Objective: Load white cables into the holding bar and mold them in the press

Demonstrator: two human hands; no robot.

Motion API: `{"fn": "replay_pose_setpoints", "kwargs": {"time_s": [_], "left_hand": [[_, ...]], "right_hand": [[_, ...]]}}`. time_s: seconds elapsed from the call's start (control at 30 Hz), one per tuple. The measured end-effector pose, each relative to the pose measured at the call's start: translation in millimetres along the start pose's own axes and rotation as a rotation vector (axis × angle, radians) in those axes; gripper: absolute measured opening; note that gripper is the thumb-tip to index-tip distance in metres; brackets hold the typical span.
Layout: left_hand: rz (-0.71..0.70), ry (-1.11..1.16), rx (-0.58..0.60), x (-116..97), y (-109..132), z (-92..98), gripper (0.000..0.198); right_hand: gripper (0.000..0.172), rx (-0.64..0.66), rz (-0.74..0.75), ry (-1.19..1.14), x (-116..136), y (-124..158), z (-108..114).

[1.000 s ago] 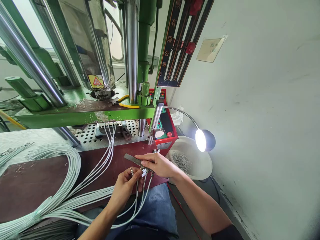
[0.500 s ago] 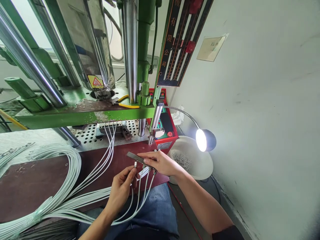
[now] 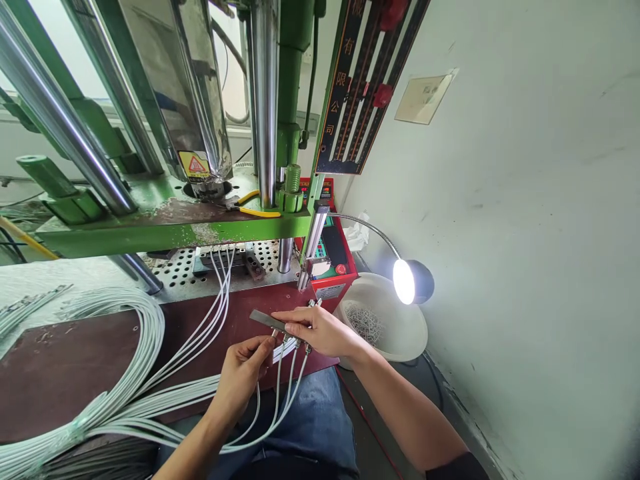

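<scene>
- The right hand (image 3: 320,331) grips a flat metal bar (image 3: 267,321), its long axis running left and slightly away over the brown board (image 3: 75,360).
- The left hand (image 3: 245,373) pinches 1 white cable (image 3: 256,407) by its metal tip, just below the bar's left part.
- 3 more cables hang from the bar, beside the right hand's fingers.
- The left hand is nearer the free end.

"有限公司" on black panel (image 3: 345,87), yellow warning sticker (image 3: 195,165)
</scene>
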State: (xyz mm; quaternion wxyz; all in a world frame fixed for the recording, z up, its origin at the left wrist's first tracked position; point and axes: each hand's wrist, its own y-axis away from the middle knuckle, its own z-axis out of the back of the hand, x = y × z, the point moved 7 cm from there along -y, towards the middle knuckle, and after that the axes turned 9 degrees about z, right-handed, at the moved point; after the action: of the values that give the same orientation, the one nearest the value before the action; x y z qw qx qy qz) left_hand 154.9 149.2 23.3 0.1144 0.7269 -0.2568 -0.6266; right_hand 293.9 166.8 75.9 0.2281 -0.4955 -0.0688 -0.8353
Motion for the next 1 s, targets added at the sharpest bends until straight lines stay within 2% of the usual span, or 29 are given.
{"fn": "replay_pose_setpoints", "kwargs": {"time_s": [0.27, 0.43, 0.63, 0.73, 0.8, 0.9, 1.0], "left_hand": [[-0.016, 0.101, -0.103, -0.5, -7.0, 0.7, 0.042], [0.022, 0.069, -0.002, 5.5, -9.5, 0.0, 0.042], [0.125, -0.029, 0.050, 37.9, -1.9, 14.0, 0.035], [0.124, -0.168, 0.038, 45.7, 0.5, 20.3, 0.028], [0.090, -0.317, 0.007, 43.6, 2.4, 24.9, 0.023], [0.010, -0.558, -0.073, 32.3, 6.6, 32.7, 0.018], [-0.064, -0.719, -0.132, 15.9, 8.0, 40.2, 0.017]], "right_hand": [[0.038, -0.066, 0.004, 0.149, -3.6, -2.7, -5.7], [0.037, 0.001, 0.004, 0.077, -18.5, -15.8, -1.5], [0.039, 0.090, -0.056, 0.092, -52.3, -43.3, -1.8], [0.039, 0.099, -0.102, 0.092, -66.9, -54.7, -7.8], [0.040, 0.126, -0.120, 0.087, -73.2, -60.0, -14.1], [0.044, 0.173, -0.113, 0.183, -76.9, -64.9, -22.9], [0.043, 0.127, -0.115, 0.414, -76.5, -66.6, -23.8]]}}
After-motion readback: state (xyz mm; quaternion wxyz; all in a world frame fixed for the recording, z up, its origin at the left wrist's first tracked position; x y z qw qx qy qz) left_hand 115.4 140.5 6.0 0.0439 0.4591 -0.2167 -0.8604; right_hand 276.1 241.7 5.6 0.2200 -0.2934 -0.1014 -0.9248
